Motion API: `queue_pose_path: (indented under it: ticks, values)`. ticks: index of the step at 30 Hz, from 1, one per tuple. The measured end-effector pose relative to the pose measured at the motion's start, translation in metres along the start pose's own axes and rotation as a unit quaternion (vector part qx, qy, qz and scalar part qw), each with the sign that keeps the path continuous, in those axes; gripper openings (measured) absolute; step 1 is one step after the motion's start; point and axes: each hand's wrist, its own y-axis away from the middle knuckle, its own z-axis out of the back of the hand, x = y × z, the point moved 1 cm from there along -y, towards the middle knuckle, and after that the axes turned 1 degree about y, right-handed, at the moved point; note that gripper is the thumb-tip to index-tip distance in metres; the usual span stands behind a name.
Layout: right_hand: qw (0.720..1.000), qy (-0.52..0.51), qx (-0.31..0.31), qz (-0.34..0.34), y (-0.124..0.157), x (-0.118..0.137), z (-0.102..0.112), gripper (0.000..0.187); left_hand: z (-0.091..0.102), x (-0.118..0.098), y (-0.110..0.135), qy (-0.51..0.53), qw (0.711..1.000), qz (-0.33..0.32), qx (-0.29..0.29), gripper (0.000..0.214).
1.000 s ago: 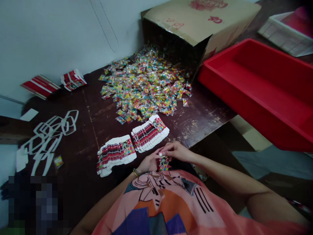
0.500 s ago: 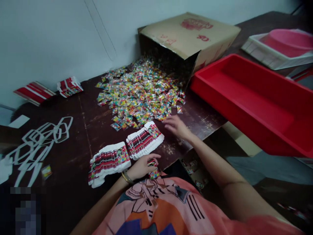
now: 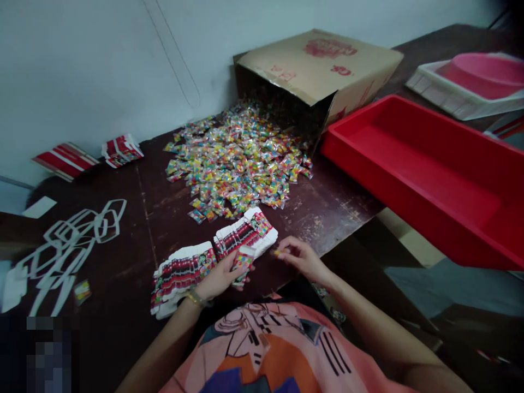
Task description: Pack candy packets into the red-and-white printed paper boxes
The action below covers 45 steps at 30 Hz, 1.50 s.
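Note:
My left hand (image 3: 219, 277) is closed around a small printed carton (image 3: 242, 262), held upright near the table's front edge. My right hand (image 3: 301, 256) pinches a small candy packet (image 3: 280, 252) just to the right of that carton. Behind my hands lie two fanned stacks of flat printed cartons (image 3: 213, 254). Farther back, a heap of colourful wrapped candy packets (image 3: 239, 155) spills from a tipped cardboard box (image 3: 323, 63).
A red plastic tub (image 3: 429, 164) juts off the table's right side. A white tray with a pink basin (image 3: 470, 79) stands at the back right. White cardboard offcuts (image 3: 69, 240) and red-striped card stacks (image 3: 88, 155) lie on the left of the dark wooden table (image 3: 164, 207).
My right hand reached out to the candy heap and has come back with a packet. My left hand has lifted the carton up toward it.

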Motion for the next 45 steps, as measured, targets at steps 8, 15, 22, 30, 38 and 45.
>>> queue_pose_path:
  ticks: [8,15,22,30,38,45]
  values:
    - [0.996,-0.001,0.076,0.055,-0.035,0.045,0.011,0.008,-0.030,0.004,-0.026,0.021,0.997,-0.055,0.040,0.057]
    - [0.990,0.098,0.033,0.099,-0.030,0.049,-0.003,0.035,-0.031,0.009,-0.025,0.070,0.996,-0.046,-0.005,0.049]
    - [0.967,0.147,0.013,0.207,-0.026,0.043,-0.016,0.035,-0.037,0.003,-0.024,0.128,0.989,-0.056,-0.051,0.058]
    - [0.976,0.136,0.060,0.160,-0.022,0.046,-0.009,0.019,-0.042,0.005,-0.024,0.135,0.988,-0.042,-0.064,0.063]
    - [0.981,0.125,-0.013,0.145,-0.010,0.047,-0.017,0.022,-0.040,0.003,-0.025,0.154,0.982,-0.056,-0.093,0.061]
    - [0.962,-0.261,-0.010,-0.079,-0.011,0.033,-0.023,0.030,-0.044,0.004,-0.025,0.194,0.979,-0.054,-0.046,0.055]
